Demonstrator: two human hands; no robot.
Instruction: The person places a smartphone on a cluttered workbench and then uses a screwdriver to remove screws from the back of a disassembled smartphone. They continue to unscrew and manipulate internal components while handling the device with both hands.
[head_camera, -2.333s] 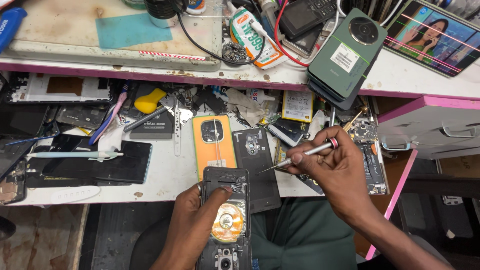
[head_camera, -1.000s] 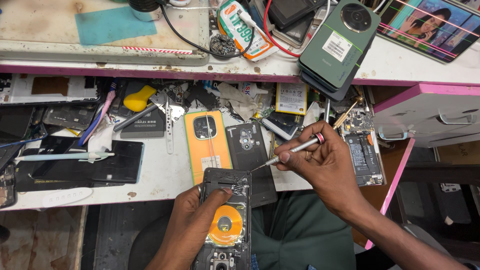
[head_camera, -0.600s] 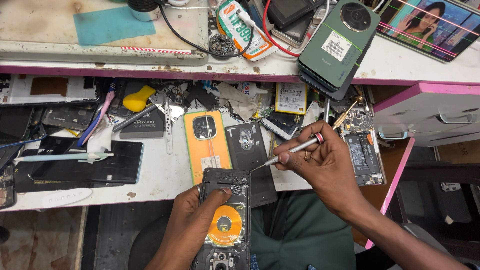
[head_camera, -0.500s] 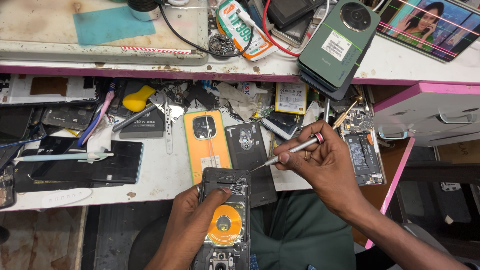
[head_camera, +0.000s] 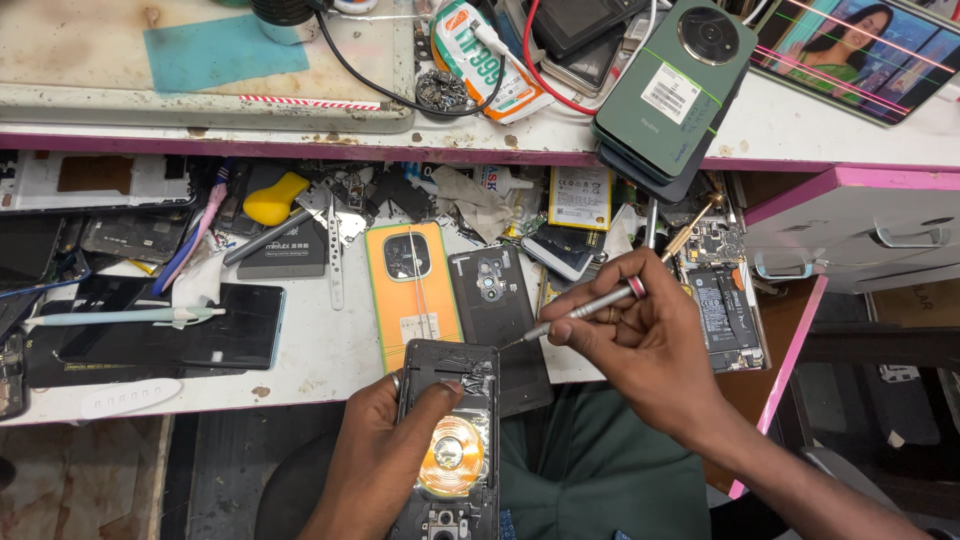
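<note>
Copper-coiled opened phone (head_camera: 452, 450) gripped by left hand (head_camera: 385, 450) — right hand (head_camera: 640, 345) pinches screwdriver (head_camera: 580, 310) at its top edge.

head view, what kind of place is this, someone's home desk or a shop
Most likely a phone repair bench in a shop. The left hand holds an opened phone, the right hand works a small screwdriver, and loose back covers and a battery litter the worktop.

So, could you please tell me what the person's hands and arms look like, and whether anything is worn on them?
Both are bare: the left hand and right hand have no gloves, and the forearms show no sleeves or watch. A ring sits on one of the left fingers; another ring seems to sit on a right finger, though it is too small to be sure.
</note>
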